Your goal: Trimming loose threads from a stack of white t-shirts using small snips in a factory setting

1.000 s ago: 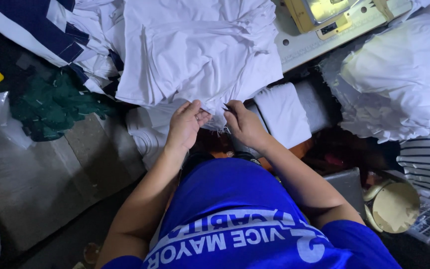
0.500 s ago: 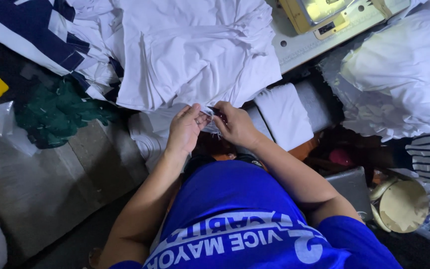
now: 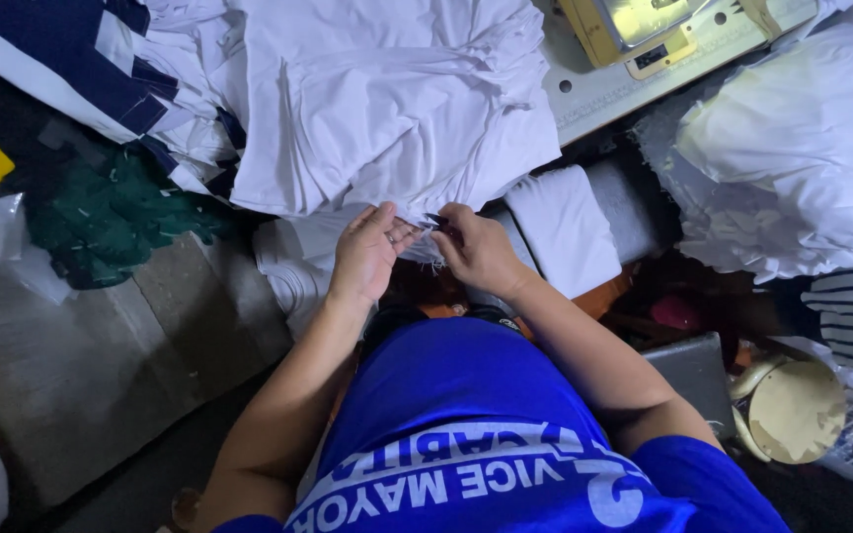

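Two hands: both met at the near edge of a white cloth (image 3: 377, 109).
Left hand (image 3: 365, 255): fingers pinched together on the cloth's frayed edge.
Right hand (image 3: 476, 252): fingers curled tight around a small dark tool (image 3: 436, 219), its kind not discernible, touching the same edge.
Cloth position: heaped at the far centre, edge hanging toward the person.
Right side: folded white piece (image 3: 565, 227); sewing machine (image 3: 644, 30) at far right.
Left side: green fabric (image 3: 111, 212).
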